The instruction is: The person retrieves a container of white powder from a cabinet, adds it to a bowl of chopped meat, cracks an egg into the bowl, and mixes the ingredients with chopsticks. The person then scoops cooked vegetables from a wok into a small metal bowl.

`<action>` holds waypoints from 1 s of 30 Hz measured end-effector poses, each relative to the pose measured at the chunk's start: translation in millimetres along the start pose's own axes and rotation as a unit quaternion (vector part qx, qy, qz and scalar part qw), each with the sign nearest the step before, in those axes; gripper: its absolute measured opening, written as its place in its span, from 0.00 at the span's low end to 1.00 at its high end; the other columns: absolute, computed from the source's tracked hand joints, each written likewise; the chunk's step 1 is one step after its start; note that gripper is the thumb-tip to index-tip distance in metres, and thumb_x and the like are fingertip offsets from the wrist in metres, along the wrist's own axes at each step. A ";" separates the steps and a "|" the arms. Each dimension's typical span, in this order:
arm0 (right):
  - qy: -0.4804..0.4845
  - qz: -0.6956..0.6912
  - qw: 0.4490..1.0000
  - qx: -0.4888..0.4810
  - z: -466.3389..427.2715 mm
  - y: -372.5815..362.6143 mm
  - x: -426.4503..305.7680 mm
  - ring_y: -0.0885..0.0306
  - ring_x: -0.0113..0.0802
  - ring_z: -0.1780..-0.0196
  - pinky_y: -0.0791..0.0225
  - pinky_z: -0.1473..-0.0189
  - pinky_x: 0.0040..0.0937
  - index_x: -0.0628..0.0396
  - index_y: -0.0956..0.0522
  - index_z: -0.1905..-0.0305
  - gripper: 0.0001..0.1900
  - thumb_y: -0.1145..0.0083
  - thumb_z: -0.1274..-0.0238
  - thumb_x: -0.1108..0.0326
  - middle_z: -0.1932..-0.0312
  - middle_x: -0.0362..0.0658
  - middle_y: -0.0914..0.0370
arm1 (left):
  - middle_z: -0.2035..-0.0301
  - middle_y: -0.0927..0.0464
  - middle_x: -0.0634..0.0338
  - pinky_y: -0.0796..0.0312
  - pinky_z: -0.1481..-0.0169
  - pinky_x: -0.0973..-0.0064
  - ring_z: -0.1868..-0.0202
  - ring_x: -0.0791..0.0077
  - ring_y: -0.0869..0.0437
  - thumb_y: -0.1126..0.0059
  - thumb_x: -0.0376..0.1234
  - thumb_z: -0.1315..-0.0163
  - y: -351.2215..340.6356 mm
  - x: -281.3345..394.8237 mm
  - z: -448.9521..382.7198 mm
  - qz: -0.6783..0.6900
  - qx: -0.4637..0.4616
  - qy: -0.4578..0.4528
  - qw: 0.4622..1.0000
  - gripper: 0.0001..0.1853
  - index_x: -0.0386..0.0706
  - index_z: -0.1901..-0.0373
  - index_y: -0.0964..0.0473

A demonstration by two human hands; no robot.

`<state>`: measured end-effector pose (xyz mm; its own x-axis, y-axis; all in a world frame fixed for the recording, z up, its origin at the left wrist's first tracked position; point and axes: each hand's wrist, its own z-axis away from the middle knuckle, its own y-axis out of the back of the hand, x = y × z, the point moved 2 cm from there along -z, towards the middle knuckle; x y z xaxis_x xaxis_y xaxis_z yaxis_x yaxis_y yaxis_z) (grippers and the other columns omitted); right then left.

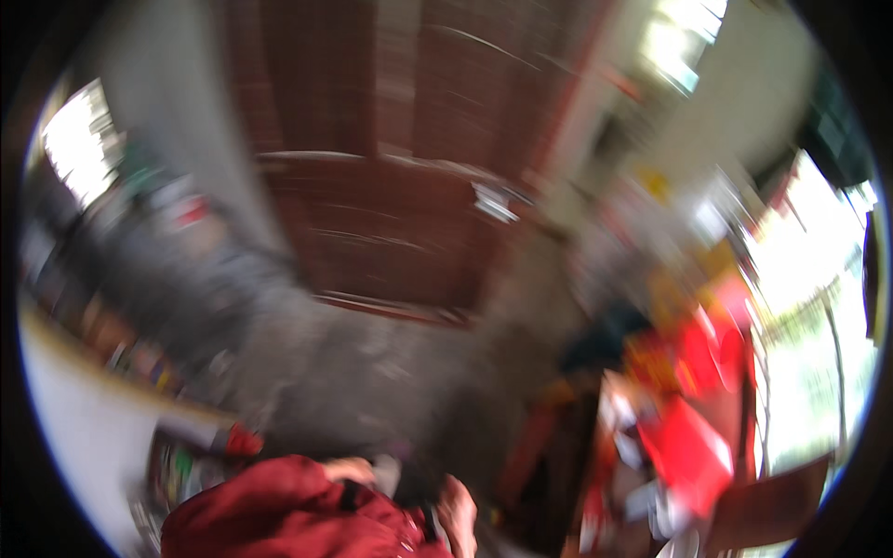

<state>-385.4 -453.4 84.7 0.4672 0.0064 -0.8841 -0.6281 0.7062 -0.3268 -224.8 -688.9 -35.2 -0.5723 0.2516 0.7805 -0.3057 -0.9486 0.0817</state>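
The view is strongly blurred. My left hand [349,469] shows at the bottom, past the cuff of a dark red sleeve [258,502]; a small pale shape [386,474] lies right beside its fingers, and whether the hand holds it is unclear. To the right, my right hand [458,513] hangs low near the bottom edge, its fingers too smeared to make out. Ahead stands a dark red-brown door [391,230] with a light-coloured metal latch or handle [495,202] at its right side.
Grey floor [349,370] lies before the door. At right, bright red items [687,446] and other clutter are heaped beside a window [809,390]. A white surface with a yellowish edge [77,418] and a container of mixed items [178,464] stand at lower left.
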 end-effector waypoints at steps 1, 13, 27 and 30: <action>-0.003 0.170 0.983 0.070 3.6 -8.8 -5.2 0.23 0.43 0.53 0.27 0.55 0.38 0.59 0.28 0.43 0.17 0.53 0.34 0.68 0.55 0.49 0.23 | 0.54 0.20 0.52 0.31 0.42 0.66 0.49 0.59 0.20 0.51 0.34 0.34 26.1 8.0 -2.6 0.135 -0.015 -0.014 0.991 0.12 0.37 0.56 0.22; 0.043 0.282 0.507 0.813 210.5 75.3 -60.6 0.23 0.43 0.56 0.29 0.54 0.35 0.64 0.27 0.49 0.14 0.51 0.38 0.73 0.58 0.52 0.24 | 0.53 0.22 0.43 0.31 0.43 0.61 0.49 0.50 0.22 0.51 0.39 0.41 -2.7 184.8 -102.6 -0.385 -0.085 -0.083 0.915 0.21 0.36 0.50 0.26; 0.112 -0.305 0.517 0.792 345.0 379.2 -62.1 0.21 0.39 0.77 0.28 0.83 0.39 0.63 0.27 0.59 0.23 0.39 0.45 0.50 0.73 0.49 0.22 | 0.54 0.21 0.51 0.27 0.46 0.70 0.50 0.63 0.19 0.44 0.34 0.38 -225.5 332.3 -80.6 -0.287 -0.258 -0.200 0.901 0.18 0.38 0.47 0.27; 0.174 -0.311 0.537 0.764 340.7 400.0 -48.7 0.21 0.37 0.78 0.29 0.85 0.35 0.59 0.24 0.60 0.15 0.42 0.45 0.58 0.73 0.49 0.20 | 0.54 0.20 0.50 0.27 0.46 0.71 0.51 0.64 0.18 0.45 0.34 0.37 -238.9 339.6 -80.3 -0.302 -0.278 -0.161 0.898 0.18 0.38 0.47 0.28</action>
<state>-447.4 69.9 110.8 -0.0216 -0.5130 -0.8581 0.9514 0.2531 -0.1753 -407.3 -361.4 160.6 0.0472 0.5348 0.8437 -0.8698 -0.3933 0.2980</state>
